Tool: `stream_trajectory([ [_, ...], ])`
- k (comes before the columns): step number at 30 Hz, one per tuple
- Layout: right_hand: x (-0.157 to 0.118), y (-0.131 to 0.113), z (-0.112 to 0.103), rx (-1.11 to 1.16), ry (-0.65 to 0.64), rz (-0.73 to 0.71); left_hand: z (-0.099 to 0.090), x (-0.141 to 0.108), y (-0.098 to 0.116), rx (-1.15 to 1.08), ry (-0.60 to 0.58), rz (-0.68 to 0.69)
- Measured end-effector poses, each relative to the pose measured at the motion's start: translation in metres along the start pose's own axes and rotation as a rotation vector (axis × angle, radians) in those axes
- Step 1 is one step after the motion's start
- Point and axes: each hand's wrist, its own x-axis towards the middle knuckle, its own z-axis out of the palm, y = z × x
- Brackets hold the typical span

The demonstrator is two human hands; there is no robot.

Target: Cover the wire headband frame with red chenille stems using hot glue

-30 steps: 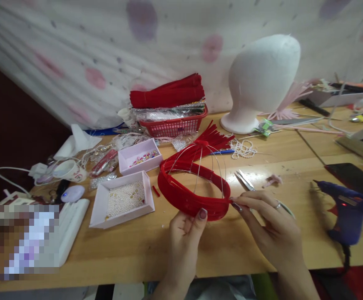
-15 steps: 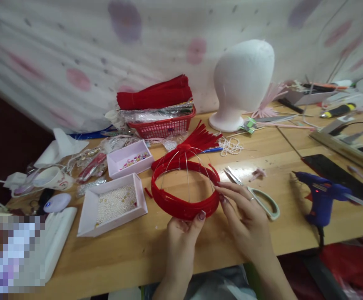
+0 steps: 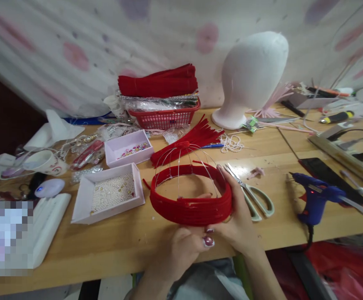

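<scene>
A crown frame sits tilted in my hands: a round band wrapped in red fuzzy stems, with thin bare wires arching up to a red knot at the top. My left hand grips its near side from below, thumb in front; a fingertip shows inside the ring. My right hand is curled round the right side, its thumb beneath the band. Loose red stem ends stick out at the left and at the back. Behind the frame lies a bundle of red fuzzy stems. Scissors lie open just right of my right hand.
A blue glue gun stands at the right by a black phone. Two white boxes, one of pearl beads and one of gems, sit left. Behind are a red basket and a white foam head.
My right hand has gone from fingertips at the band's right edge to a grip round that side. The frame has turned and come slightly nearer. My left thumb has slid below the band.
</scene>
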Motion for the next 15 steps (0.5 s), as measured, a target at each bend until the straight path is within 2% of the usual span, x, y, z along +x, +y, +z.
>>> stream_trajectory([
  [3,0.000,0.002,0.000,-0.012,0.049,0.001,0.000,0.002,0.007,-0.103,-0.117,-0.032],
  [4,0.000,0.002,0.000,-0.020,0.057,-0.008,-0.002,0.003,0.010,-0.109,-0.121,-0.032],
  [10,0.005,0.005,-0.002,-0.066,0.052,-0.021,-0.013,0.006,0.021,-0.207,0.077,0.056],
  [15,0.005,0.003,-0.002,-0.031,0.040,-0.029,-0.007,0.005,0.027,-0.243,0.080,0.011],
])
